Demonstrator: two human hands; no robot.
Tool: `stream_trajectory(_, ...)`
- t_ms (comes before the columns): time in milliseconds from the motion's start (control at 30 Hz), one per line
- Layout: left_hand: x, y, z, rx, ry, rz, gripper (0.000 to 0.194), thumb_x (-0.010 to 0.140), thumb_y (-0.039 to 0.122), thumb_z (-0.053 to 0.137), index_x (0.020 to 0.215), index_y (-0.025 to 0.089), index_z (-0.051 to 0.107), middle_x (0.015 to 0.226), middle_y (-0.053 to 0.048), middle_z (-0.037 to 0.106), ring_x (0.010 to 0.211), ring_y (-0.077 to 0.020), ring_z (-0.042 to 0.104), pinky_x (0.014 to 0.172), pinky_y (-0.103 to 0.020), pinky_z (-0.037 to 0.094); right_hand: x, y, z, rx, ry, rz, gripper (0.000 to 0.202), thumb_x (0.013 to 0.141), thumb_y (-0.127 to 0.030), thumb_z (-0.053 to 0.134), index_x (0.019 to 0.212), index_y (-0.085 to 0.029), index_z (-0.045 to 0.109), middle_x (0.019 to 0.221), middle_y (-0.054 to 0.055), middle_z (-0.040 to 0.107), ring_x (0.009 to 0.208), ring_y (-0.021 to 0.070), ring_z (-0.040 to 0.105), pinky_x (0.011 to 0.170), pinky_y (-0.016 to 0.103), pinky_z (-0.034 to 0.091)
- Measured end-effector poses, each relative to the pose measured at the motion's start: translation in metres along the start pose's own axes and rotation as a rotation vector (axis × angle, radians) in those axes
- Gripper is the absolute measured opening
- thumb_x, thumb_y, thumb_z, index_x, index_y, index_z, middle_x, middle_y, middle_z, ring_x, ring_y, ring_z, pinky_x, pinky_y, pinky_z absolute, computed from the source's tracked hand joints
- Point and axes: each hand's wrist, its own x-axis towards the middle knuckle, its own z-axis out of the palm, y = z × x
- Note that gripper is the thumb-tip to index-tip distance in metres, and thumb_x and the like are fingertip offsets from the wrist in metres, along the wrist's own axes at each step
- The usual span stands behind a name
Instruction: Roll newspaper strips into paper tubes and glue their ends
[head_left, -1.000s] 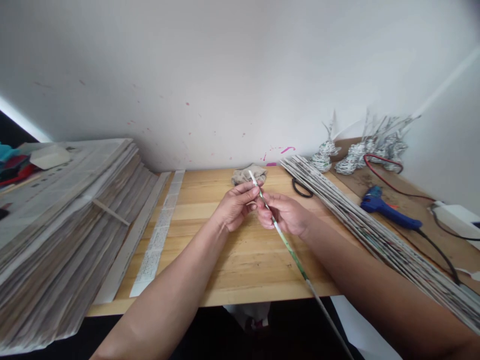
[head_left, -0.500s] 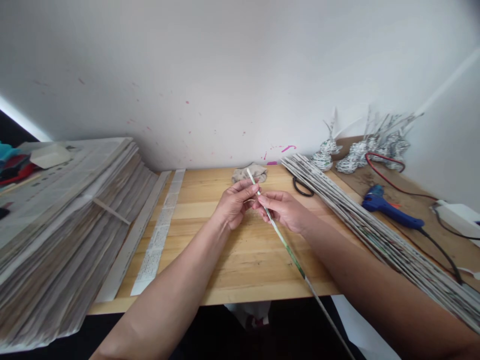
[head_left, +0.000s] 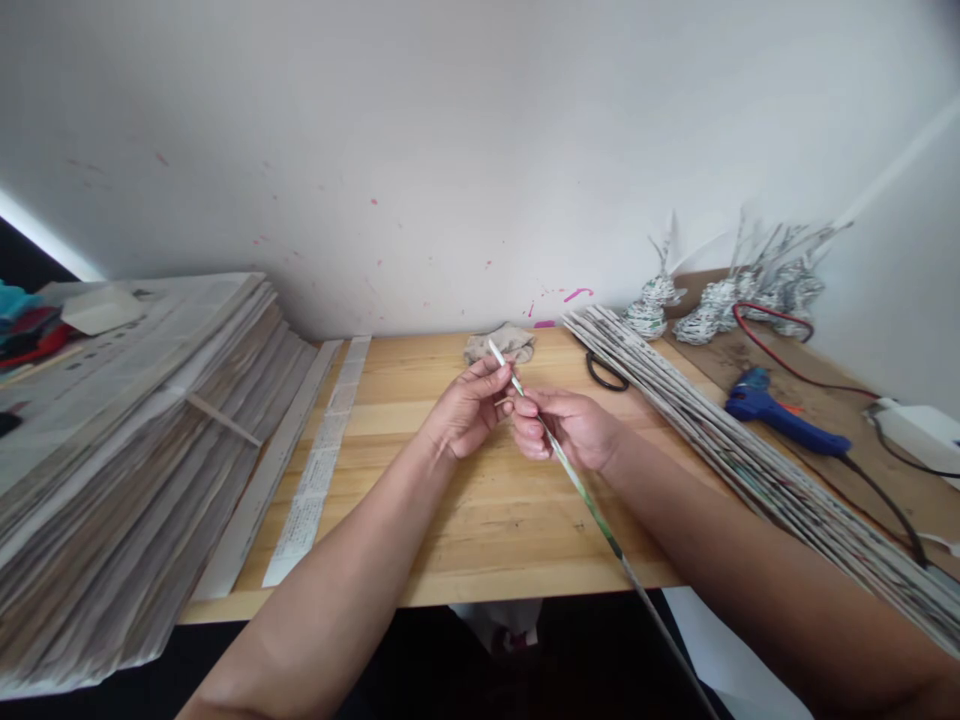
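Note:
A long thin rolled paper tube [head_left: 583,490], white with green patches and greyer lower down, slants from the middle of the table toward me. Near its white upper end, my left hand [head_left: 474,405] pinches it between thumb and fingers. Just below, my right hand [head_left: 566,428] is closed around the same tube, its fingers curled. Past the table's front edge the tube runs down out of view. Behind the hands a crumpled beige cloth [head_left: 480,347] lies against the wall. A thin light stick or strip shows by the left fingers, partly hidden.
On the left stands a tall stack of newspaper [head_left: 187,450], with printed paper strips [head_left: 319,470] beside it. To the right lie a bundle of paper tubes [head_left: 697,430], black-handled scissors [head_left: 604,372], a blue glue gun [head_left: 784,418] with its cord, and woven paper figures [head_left: 705,312].
My right hand has turned and its fingers curl more around the tube. The tube's upper tip has shifted slightly left, and its lower part a little right.

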Motion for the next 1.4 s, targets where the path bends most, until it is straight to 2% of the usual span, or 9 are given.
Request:
stream_trajectory(133, -0.001, 0.001, 0.001, 0.001, -0.046, 0.020, 0.029, 0.069, 0.021, 0.084, 0.088, 0.016, 0.063, 0.077, 0.003, 0.062, 0.060, -0.0065, 0.058, 0.054, -0.018, 0.047, 0.000, 0.001, 0.000, 0.040, -0.030, 0.026, 0.030, 0.093, -0.036, 0.054, 0.070, -0.018, 0.049, 0.060, -0.001, 0.047, 0.052, 0.0113, 0.047, 0.050, 0.023, 0.034)
stream_trajectory(200, 0.000, 0.001, 0.001, 0.010, -0.034, 0.027, 0.030, 0.068, 0.022, 0.084, 0.088, 0.016, 0.062, 0.076, 0.003, 0.062, 0.058, -0.0068, 0.057, 0.053, -0.019, 0.047, 0.000, 0.002, 0.000, -0.035, 0.027, 0.007, 0.031, 0.093, -0.040, 0.054, 0.072, -0.017, 0.053, 0.059, -0.001, 0.049, 0.051, 0.0116, 0.049, 0.050, 0.024, 0.034)
stream_trajectory(333, 0.002, 0.000, 0.000, 0.061, 0.063, 0.040, 0.031, 0.068, 0.024, 0.084, 0.085, 0.016, 0.061, 0.070, 0.003, 0.060, 0.051, -0.0075, 0.054, 0.049, -0.020, 0.046, 0.003, 0.005, 0.000, -0.287, 0.183, -0.131, 0.030, 0.088, -0.043, 0.062, 0.077, -0.014, 0.061, 0.055, -0.002, 0.052, 0.046, 0.0095, 0.046, 0.045, 0.022, 0.031)
stream_trajectory(500, 0.004, 0.000, -0.003, 0.084, 0.034, 0.031, 0.026, 0.073, 0.027, 0.081, 0.081, 0.017, 0.058, 0.063, 0.004, 0.056, 0.047, -0.0095, 0.054, 0.046, -0.022, 0.046, 0.004, 0.004, -0.003, -0.360, 0.190, -0.105, 0.035, 0.092, -0.047, 0.054, 0.081, -0.014, 0.063, 0.049, -0.003, 0.052, 0.042, 0.0105, 0.046, 0.042, 0.022, 0.032)
stream_trajectory(733, 0.011, 0.007, -0.008, -0.132, 0.295, 0.078, 0.004, 0.086, 0.013, 0.066, 0.084, 0.014, 0.063, 0.067, 0.003, 0.061, 0.048, -0.0046, 0.053, 0.044, -0.015, 0.047, 0.003, 0.005, -0.005, -0.298, 0.202, -0.011, 0.034, 0.095, -0.041, 0.051, 0.079, -0.013, 0.063, 0.050, -0.003, 0.051, 0.042, 0.0093, 0.046, 0.042, 0.021, 0.032)
stream_trajectory(933, 0.018, 0.013, -0.013, -0.150, 0.420, 0.137, 0.014, 0.093, 0.011, 0.056, 0.083, 0.013, 0.065, 0.062, 0.002, 0.062, 0.050, -0.0058, 0.059, 0.044, -0.014, 0.048, 0.002, 0.006, -0.008, -0.312, 0.197, 0.061, 0.033, 0.097, -0.040, 0.050, 0.081, -0.014, 0.061, 0.051, -0.002, 0.055, 0.042, 0.0092, 0.049, 0.040, 0.019, 0.032)
stream_trajectory(1200, 0.022, 0.013, -0.018, -0.163, 0.422, 0.221, 0.013, 0.091, 0.007, 0.058, 0.084, 0.014, 0.066, 0.063, 0.003, 0.065, 0.057, -0.0048, 0.064, 0.052, -0.010, 0.051, 0.004, 0.008, 0.001, -0.413, 0.356, 0.080, 0.027, 0.096, -0.034, 0.055, 0.080, -0.013, 0.062, 0.054, -0.002, 0.059, 0.044, 0.0091, 0.056, 0.040, 0.018, 0.038)
stream_trajectory(1300, 0.018, 0.009, -0.016, -0.069, 0.340, 0.180, 0.005, 0.089, 0.016, 0.065, 0.087, 0.013, 0.069, 0.070, 0.000, 0.068, 0.059, -0.0069, 0.066, 0.051, -0.013, 0.052, 0.005, 0.011, 0.007, -0.503, 0.438, 0.003, 0.027, 0.094, -0.035, 0.059, 0.081, -0.013, 0.064, 0.054, -0.002, 0.060, 0.044, 0.0076, 0.055, 0.043, 0.018, 0.040)
stream_trajectory(1400, 0.015, 0.004, -0.015, 0.133, 0.193, 0.026, 0.014, 0.077, 0.018, 0.078, 0.086, 0.009, 0.072, 0.071, -0.004, 0.070, 0.054, -0.0087, 0.063, 0.047, -0.016, 0.051, 0.004, 0.012, 0.013, -0.613, 0.587, -0.098, 0.027, 0.092, -0.037, 0.062, 0.079, -0.013, 0.064, 0.053, -0.002, 0.060, 0.043, 0.0074, 0.054, 0.041, 0.018, 0.037)
